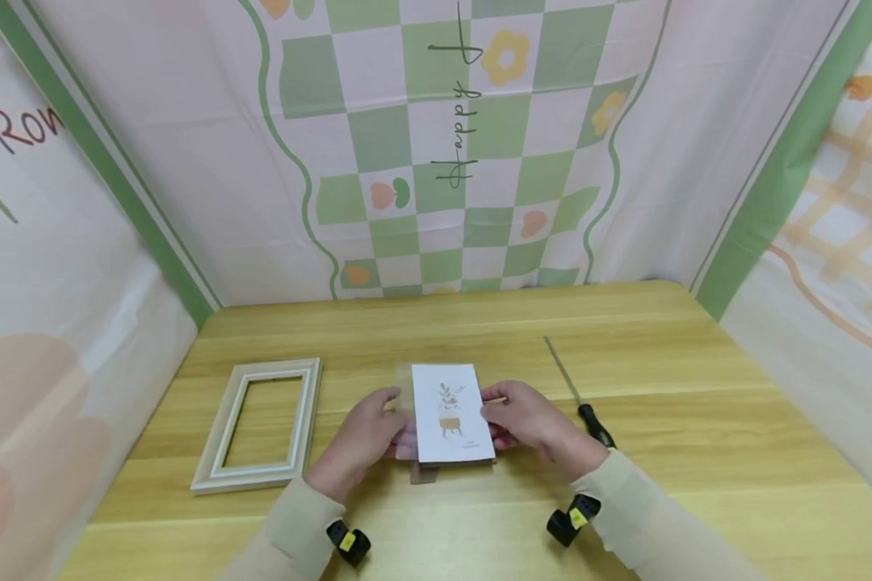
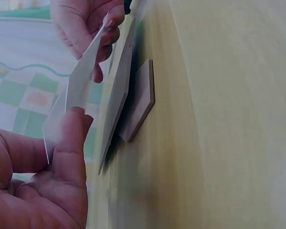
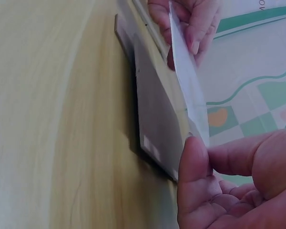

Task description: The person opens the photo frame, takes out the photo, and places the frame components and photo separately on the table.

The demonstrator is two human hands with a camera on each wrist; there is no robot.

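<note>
A white card (image 1: 446, 411) printed with a potted plant is held above the table by my right hand (image 1: 526, 420), which pinches its right edge between thumb and fingers. My left hand (image 1: 366, 436) pinches a clear sheet (image 2: 55, 129) that overlaps the card and sticks out past its left side. Under both lies a flat backing board (image 3: 155, 105), seen edge-on in the wrist views. A brown stand flap (image 2: 140, 100) props this board at a tilt off the table; in the head view the card hides most of the board.
To the left on the wooden table (image 1: 625, 339) lies a cream picture frame (image 1: 305, 420) with an open middle. A screwdriver (image 1: 592, 424) with a black handle lies beside my right forearm, its shaft pointing away. Printed cloth (image 1: 436, 145) hangs behind the table and at both sides.
</note>
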